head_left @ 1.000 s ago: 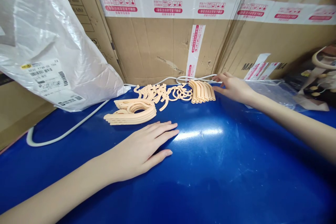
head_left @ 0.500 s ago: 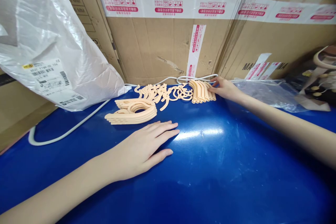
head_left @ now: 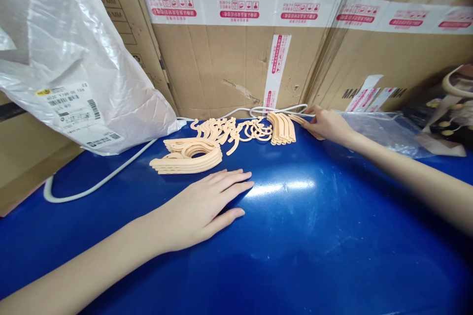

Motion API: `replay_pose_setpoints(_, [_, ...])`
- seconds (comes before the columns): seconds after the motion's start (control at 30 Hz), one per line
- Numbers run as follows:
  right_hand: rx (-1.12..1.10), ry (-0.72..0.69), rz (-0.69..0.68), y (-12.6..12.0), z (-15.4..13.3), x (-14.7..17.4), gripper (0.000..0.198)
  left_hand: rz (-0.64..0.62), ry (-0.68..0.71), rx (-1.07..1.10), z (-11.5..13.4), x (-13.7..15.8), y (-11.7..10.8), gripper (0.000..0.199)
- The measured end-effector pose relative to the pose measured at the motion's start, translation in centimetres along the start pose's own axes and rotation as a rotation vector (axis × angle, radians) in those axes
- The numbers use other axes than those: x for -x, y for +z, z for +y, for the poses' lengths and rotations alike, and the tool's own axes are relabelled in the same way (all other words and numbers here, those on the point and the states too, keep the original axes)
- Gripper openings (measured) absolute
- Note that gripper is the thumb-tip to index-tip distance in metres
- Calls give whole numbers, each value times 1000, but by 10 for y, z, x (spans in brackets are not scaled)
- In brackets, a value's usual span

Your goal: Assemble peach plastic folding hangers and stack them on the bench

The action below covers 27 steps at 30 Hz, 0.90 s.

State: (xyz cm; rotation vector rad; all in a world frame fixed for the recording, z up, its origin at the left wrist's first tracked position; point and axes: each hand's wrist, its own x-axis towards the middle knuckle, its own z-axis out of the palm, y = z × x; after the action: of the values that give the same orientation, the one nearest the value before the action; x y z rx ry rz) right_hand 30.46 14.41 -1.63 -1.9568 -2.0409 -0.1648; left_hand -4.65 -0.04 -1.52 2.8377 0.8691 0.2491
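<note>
Head view: peach strip (head_left: 297,119) in right hand (head_left: 330,125)

One peach strip (head_left: 300,120), smooth and a bit bent, is in the right hand (head_left: 330,125); fingers hide part of it. Just left of that hand is a row of peach bars (head_left: 283,129). They are long and curvy, lined up side by side and touching, with their near ends facing the person. Farther left, past the fingertips of the left hand (head_left: 207,209), lies a messy heap of little peach hooks (head_left: 211,130), curled and tangled together. Closer, just beyond the left hand, is a neat pile of peach curved pieces (head_left: 190,163), lying flat on each other, with a round gap in the middle.
</note>
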Motion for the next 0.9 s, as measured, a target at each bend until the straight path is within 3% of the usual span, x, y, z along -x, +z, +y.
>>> replay_pose_setpoints(0.27, [-90, 67, 65, -25, 4, 7, 39, -7, 5, -34, 2, 1, 1, 44])
replay_pose_setpoints(0.33, [-159, -18, 68, -34, -10, 25, 39, 34, -1, -41, 3, 1, 0, 44])
replay_pose_setpoints(0.4, [-317, -235, 79, -41, -32, 52, 36, 113, -14, -48, 5, 1, -1, 45])
replay_pose_setpoints(0.53, [-477, -518, -172, -45, -83, 115, 30, 264, -41, -37, 10, 0, -2, 49])
replay_pose_setpoints(0.6, [-473, -618, -220, -42, -99, 137, 26, 287, -43, 0, 12, -1, -1, 48])
replay_pose_setpoints(0.73, [-457, -696, -231, -36, -108, 153, 16, 240, -49, 78, 16, -4, 5, 22])
replay_pose_setpoints(0.9, [-490, -699, -286, -33, -103, 150, 12, 247, -36, 81, 17, -6, 8, 16])
